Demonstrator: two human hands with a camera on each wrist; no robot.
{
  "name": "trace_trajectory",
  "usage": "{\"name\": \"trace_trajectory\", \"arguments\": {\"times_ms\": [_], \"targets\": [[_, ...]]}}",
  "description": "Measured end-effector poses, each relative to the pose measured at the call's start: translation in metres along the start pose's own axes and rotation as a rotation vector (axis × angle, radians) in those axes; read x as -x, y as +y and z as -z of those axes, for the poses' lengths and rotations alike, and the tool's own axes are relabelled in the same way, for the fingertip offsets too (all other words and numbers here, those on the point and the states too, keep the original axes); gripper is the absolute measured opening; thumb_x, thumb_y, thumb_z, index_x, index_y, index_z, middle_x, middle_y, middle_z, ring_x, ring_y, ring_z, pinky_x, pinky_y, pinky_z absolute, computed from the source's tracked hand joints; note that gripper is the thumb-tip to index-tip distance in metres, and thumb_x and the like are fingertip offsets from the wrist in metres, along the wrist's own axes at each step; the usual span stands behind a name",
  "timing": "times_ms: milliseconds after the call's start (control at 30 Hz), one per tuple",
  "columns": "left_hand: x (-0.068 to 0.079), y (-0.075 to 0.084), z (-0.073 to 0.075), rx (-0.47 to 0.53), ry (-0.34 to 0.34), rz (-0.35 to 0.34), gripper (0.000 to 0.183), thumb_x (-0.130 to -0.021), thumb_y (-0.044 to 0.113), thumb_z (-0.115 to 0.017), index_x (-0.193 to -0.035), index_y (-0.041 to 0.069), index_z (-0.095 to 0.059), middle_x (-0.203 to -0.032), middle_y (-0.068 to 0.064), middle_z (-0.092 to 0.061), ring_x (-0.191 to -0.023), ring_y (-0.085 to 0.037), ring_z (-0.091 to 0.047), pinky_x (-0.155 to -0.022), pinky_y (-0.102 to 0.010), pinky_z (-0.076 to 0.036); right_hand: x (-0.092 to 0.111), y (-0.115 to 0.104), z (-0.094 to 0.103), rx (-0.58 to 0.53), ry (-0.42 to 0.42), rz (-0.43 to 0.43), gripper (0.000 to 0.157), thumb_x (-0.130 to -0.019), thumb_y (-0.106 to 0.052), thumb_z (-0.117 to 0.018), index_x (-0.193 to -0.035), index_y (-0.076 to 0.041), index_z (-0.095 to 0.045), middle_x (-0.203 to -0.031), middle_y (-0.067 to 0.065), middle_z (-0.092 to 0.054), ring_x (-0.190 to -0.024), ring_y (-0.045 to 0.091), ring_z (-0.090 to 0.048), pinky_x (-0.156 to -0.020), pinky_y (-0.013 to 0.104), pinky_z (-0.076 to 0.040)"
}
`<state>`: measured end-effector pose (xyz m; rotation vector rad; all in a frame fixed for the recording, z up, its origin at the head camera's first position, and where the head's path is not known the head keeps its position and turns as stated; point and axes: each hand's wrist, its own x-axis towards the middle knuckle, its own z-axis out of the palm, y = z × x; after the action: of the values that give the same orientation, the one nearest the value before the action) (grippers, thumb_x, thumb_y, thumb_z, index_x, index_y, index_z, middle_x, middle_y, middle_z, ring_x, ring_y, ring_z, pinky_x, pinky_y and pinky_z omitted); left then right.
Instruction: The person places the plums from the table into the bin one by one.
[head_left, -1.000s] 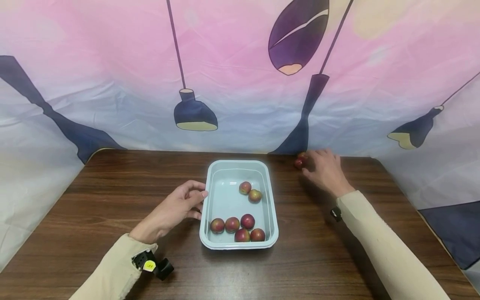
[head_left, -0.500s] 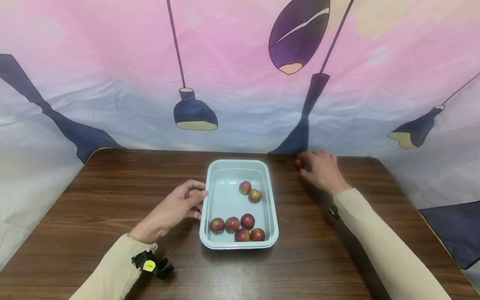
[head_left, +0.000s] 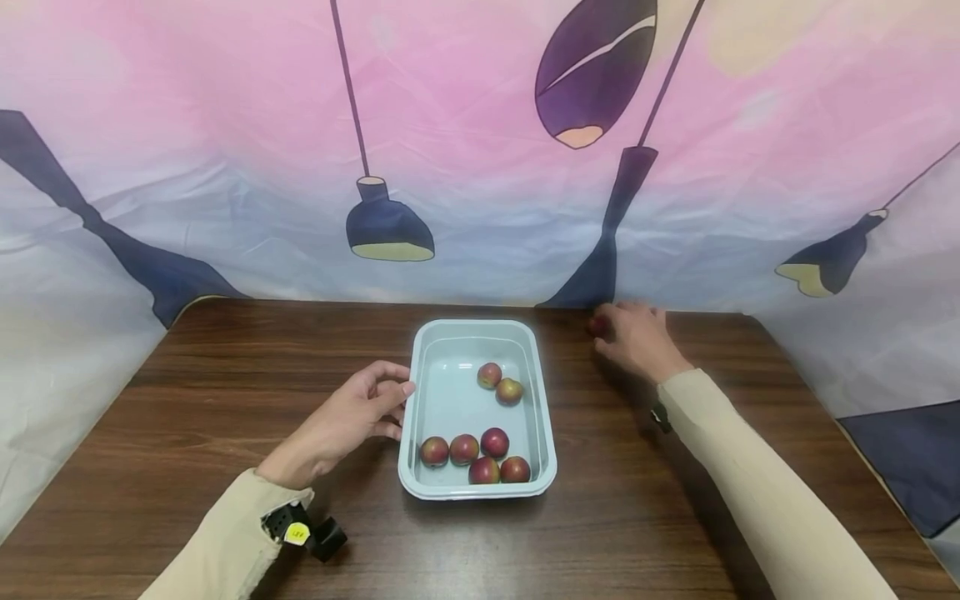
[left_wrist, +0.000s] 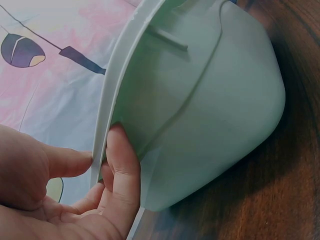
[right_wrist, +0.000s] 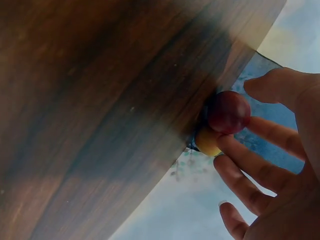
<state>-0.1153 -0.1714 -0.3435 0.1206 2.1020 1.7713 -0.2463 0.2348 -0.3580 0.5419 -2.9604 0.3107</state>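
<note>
My left hand (head_left: 371,400) pinches the left rim of a pale green plastic tub (head_left: 450,400), thumb on the rim and fingers curled beneath it, as the left wrist view shows. Several red and yellow-green plums lie in the tub, most in a cluster at the near end (head_left: 484,471), with two touching (head_left: 510,392) farther back. At the far table edge, my right hand (head_left: 641,337) reaches around a dark red plum (right_wrist: 228,112). Its fingertips touch this plum and a yellowish plum (right_wrist: 207,141) behind it. The thumb stands apart from the red plum.
The dark wooden table (head_left: 225,375) meets a painted cloth backdrop (head_left: 480,208) along its far edge, close behind the plums at my right hand. A black wrist strap (head_left: 303,529) with a yellow tag sits at my left sleeve.
My right hand has moved slightly left at the far edge, covering more of the plums there in the head view. The left hand and the tub have stayed put.
</note>
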Motion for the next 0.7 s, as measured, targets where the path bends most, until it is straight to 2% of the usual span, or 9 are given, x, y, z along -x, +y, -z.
{"name": "trace_trajectory", "arguments": {"times_ms": [267,500,700], "targets": [[0.0007,-0.0013,0.0002,-0.005,0.001,0.0,0.042,-0.109,0.024,-0.05,-0.141,-0.002,-0.041,-0.116,-0.021,-0.062,-0.093,-0.021,-0.066,-0.079,-0.031,-0.063,-0.0052,0.0009,0.0003,-0.028,-0.036,-0.039,0.027,-0.09,-0.02,-0.073,-0.113,-0.01,-0.064,-0.109,0.015,-0.07,-0.115,0.044,-0.057,-0.102,0.063,-0.03],[0.0004,-0.0016,0.0,0.007,0.004,0.001,0.041,-0.109,0.023,-0.05,-0.14,-0.001,-0.042,-0.115,-0.02,-0.062,-0.092,-0.02,-0.066,-0.079,-0.031,-0.063,-0.0074,-0.0005,0.0013,-0.029,-0.062,-0.051,0.032,-0.087,-0.016,-0.077,-0.113,-0.01,-0.059,-0.104,0.013,-0.069,-0.111,0.043,-0.058,-0.101,0.064,-0.03],[0.0002,-0.0022,0.0005,0.008,-0.004,-0.007,0.042,-0.109,0.024,-0.05,-0.141,-0.002,-0.041,-0.116,-0.02,-0.062,-0.092,-0.02,-0.066,-0.079,-0.031,-0.063,-0.0057,0.0018,-0.002,-0.035,-0.052,-0.042,0.028,-0.087,-0.014,-0.076,-0.108,-0.011,-0.058,-0.1,0.009,-0.07,-0.104,0.037,-0.061,-0.097,0.059,-0.031]]}}
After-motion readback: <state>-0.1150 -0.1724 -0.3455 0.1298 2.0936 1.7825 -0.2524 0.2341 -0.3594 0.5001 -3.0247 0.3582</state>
